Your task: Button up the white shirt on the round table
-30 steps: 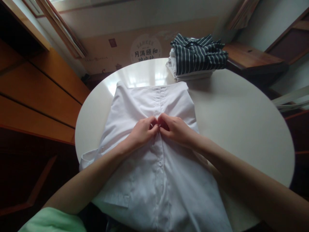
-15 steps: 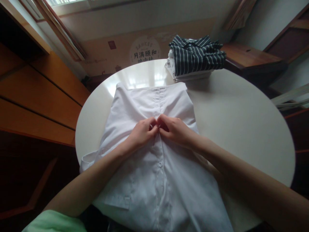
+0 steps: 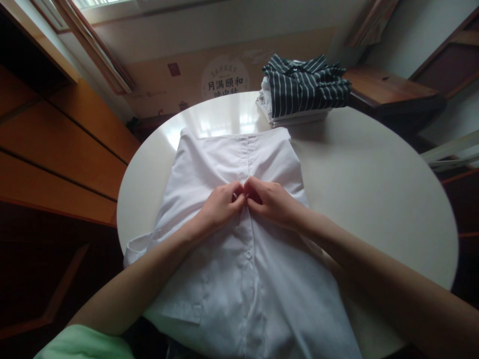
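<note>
A white button-up shirt (image 3: 209, 159) lies front-up on the round white table (image 3: 374, 189), its hem towards the far edge and its lower part hanging over the near edge. My left hand (image 3: 219, 207) and my right hand (image 3: 271, 202) meet at the shirt's middle placket, both pinched on the fabric where the two front edges join. Their fingertips touch each other. Below the hands, the placket runs closed with buttons showing. A chest pocket sits at the lower left.
A folded stack topped by a dark striped shirt (image 3: 305, 85) sits at the table's far right edge. Wooden panelling (image 3: 63, 144) runs along the left. A cardboard box with printed characters (image 3: 224, 80) stands behind the table. A dark wooden surface (image 3: 389, 89) lies at the far right.
Both hands stay pinched at the same spot on the placket; only the view has shifted slightly.
</note>
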`<control>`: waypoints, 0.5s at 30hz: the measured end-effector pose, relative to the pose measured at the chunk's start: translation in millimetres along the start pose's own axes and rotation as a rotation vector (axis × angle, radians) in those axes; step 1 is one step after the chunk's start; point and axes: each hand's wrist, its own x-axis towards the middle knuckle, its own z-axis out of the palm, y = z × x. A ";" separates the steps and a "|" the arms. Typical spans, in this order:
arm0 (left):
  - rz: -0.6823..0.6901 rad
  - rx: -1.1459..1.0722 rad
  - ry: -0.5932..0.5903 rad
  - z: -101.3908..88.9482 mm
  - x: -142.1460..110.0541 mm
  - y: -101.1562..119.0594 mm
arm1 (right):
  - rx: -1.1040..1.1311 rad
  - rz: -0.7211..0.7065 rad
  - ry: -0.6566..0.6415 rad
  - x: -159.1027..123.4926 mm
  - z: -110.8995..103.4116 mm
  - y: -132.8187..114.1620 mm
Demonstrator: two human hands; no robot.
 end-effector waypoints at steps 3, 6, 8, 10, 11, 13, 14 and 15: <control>0.009 0.001 0.002 0.2 0.0 -0.6 | -0.004 0.001 -0.002 0.1 0.0 0.0; 0.012 0.011 0.002 0.4 0.4 -0.9 | -0.012 0.006 -0.004 0.2 0.0 0.1; 0.012 0.021 0.004 0.4 0.5 -0.8 | -0.011 0.004 -0.004 0.2 0.0 0.2; 0.009 0.031 0.004 0.6 0.5 -0.5 | -0.010 0.002 -0.001 0.2 -0.1 0.4; 0.007 0.038 0.005 0.8 0.4 -0.5 | -0.011 0.001 0.000 0.2 -0.1 0.4; 0.004 0.058 0.012 1.3 0.1 -0.6 | -0.015 0.000 0.000 0.0 -0.1 0.5; 0.005 0.067 0.015 1.7 -0.1 -0.8 | -0.017 -0.001 0.000 -0.2 -0.2 0.5; 0.007 0.076 0.019 2.2 -0.3 -1.0 | -0.018 -0.002 -0.002 -0.3 -0.2 0.5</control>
